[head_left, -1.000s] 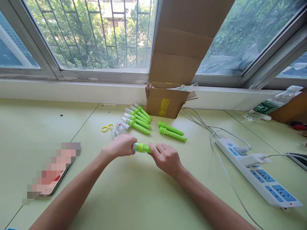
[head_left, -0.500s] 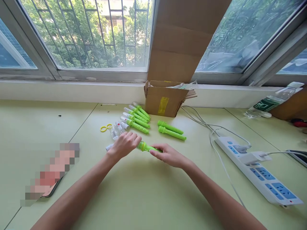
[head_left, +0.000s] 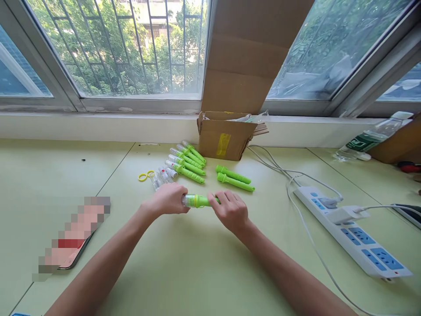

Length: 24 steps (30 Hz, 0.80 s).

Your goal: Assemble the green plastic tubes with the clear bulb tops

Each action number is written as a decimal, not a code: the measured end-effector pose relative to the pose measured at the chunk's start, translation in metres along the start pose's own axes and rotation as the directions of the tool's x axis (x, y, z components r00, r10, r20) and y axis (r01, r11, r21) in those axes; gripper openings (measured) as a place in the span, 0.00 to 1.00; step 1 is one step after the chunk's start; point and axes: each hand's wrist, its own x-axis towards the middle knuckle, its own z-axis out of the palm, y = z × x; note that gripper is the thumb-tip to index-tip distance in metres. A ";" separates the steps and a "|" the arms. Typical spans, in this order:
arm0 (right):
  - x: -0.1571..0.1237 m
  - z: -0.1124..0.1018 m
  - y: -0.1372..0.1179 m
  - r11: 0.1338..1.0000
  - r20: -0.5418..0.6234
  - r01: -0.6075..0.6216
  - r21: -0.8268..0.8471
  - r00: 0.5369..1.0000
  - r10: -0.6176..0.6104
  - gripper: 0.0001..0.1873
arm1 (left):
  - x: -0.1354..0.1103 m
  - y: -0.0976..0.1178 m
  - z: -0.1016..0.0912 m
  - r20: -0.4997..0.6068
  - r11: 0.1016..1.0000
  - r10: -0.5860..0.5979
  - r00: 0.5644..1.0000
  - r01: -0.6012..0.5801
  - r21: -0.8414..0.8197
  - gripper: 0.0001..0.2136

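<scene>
Between both hands, just above the pale green table (head_left: pixel 184 263), I hold a green plastic wand with a clear tube (head_left: pixel 196 201) at its left end. My left hand (head_left: pixel 167 199) is closed round the clear tube end. My right hand (head_left: pixel 230 210) is closed on the green handle. Behind the hands lies a row of several finished green wands (head_left: pixel 187 161), two bare green handles (head_left: pixel 234 179), several loose clear tubes (head_left: pixel 162 177) and yellow rings (head_left: pixel 144 176).
An open cardboard box (head_left: pixel 225 137) stands against the window ledge. At the right, a white power strip (head_left: pixel 355 237) lies with its cables, and a water bottle (head_left: pixel 371 141) rests beyond it. A phone (head_left: pixel 70 245) is on the table at the left.
The wand was tilted half a second ago with my left hand twisted over the tube. Now it is level again, both hands closed in on it as a second ago.
</scene>
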 end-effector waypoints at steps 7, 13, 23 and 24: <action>0.009 -0.008 -0.007 0.932 0.571 -0.349 0.097 0.787 0.235 0.14 | 0.014 0.003 0.028 -0.196 0.972 0.025 0.980 0.022 0.235 0.03; 0.015 -0.012 0.001 0.781 0.833 -0.562 0.273 0.544 0.099 0.12 | 0.013 -0.009 0.041 -0.480 0.832 0.370 0.796 -0.055 0.552 0.08; 0.004 -0.002 -0.002 0.920 0.569 -0.363 0.145 0.792 0.223 0.08 | 0.002 0.010 0.008 -0.247 0.918 0.206 0.947 -0.099 0.384 0.02; 0.003 -0.001 -0.002 0.952 0.477 -0.288 0.100 0.854 0.209 0.09 | 0.001 0.012 0.004 -0.195 0.942 0.163 0.967 -0.094 0.322 0.01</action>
